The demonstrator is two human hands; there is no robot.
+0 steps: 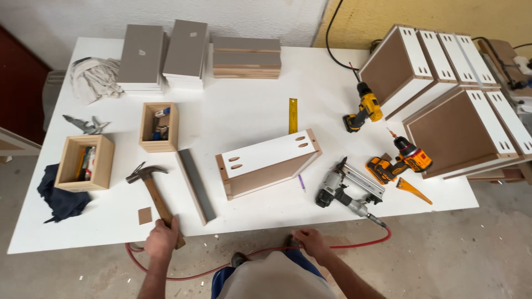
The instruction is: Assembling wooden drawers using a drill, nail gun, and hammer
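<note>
Broadly, a white table (233, 119) carries finished drawer boxes (443, 94) stacked at its right end, and one partly built drawer (269, 163) near the middle, lying on its side. Just right of that drawer sits a nail gun (343, 191), with two cordless drills (363, 111) beyond. A hammer (155, 191) lies at the front left edge; the left hand (162, 239) wraps around the end of its handle. The right hand (311, 242) hangs below the table edge, fingers loosely curled, holding nothing
</note>
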